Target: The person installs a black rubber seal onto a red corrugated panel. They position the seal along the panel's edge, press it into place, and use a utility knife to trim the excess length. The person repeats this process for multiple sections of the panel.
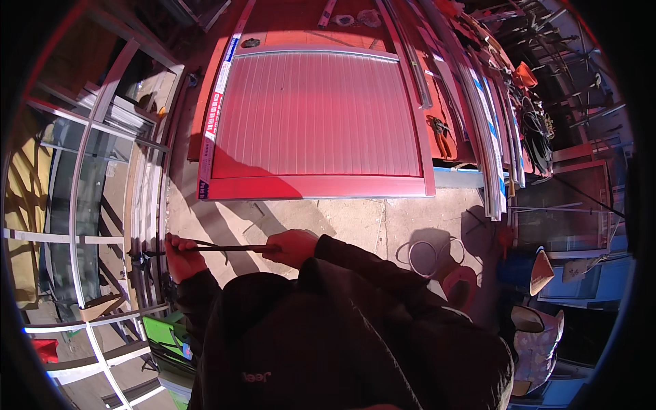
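A sunlit concrete floor [342, 219] in a metal workshop spreads below the person. Nearest, two hands share one thin dark rod [225, 248] held level above the floor: the left hand [181, 256] has its fingers wrapped round the rod's left end, the right hand [292, 246] grips its right end. Beyond lies one ribbed red door panel [318, 123]. One pair of pliers [441, 134] rests just right of it, beside a stack of long metal profiles [488, 130].
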The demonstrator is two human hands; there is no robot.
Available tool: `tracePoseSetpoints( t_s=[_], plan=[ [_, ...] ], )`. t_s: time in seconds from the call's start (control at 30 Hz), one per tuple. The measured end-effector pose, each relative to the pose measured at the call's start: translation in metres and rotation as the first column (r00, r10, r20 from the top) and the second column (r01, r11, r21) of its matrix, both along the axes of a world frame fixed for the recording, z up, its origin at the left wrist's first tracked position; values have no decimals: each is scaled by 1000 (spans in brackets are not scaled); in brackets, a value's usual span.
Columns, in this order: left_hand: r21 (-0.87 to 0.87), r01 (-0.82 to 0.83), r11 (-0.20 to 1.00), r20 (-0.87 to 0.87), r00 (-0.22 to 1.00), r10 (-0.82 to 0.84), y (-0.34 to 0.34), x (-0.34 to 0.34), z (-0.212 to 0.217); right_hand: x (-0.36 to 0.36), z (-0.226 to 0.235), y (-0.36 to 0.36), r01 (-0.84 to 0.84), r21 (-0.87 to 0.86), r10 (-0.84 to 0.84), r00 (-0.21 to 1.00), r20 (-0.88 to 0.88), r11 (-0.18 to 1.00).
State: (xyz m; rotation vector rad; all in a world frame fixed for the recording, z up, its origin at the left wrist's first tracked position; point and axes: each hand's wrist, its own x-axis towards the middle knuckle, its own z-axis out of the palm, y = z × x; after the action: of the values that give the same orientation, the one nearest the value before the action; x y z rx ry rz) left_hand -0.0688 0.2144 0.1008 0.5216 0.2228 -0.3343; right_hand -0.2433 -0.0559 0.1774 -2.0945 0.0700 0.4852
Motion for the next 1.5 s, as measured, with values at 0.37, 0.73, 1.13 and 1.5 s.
tracePoseSetpoints(
  t_s=[0.37, 0.73, 1.13, 1.5],
  plan=[
    [323, -32, 946, 71, 997, 9, -139, 272, 0, -117, -68, -239, 566, -83, -570, 821, -32, 820],
    [641, 178, 747, 265, 861, -434, -394, 418, 27, -110, -102, -306, 620, -437, -668, 742, 55, 652],
    [492, 845, 211, 254, 93, -963, -605, 24, 59, -92, -83, -480, 769, 572, -810, 125, -573, -286],
    [686, 727, 27, 93, -51, -994, -631, -79, -7, -64, -63, -443, 640, 765, -946, 199, -256, -73]
  ],
)
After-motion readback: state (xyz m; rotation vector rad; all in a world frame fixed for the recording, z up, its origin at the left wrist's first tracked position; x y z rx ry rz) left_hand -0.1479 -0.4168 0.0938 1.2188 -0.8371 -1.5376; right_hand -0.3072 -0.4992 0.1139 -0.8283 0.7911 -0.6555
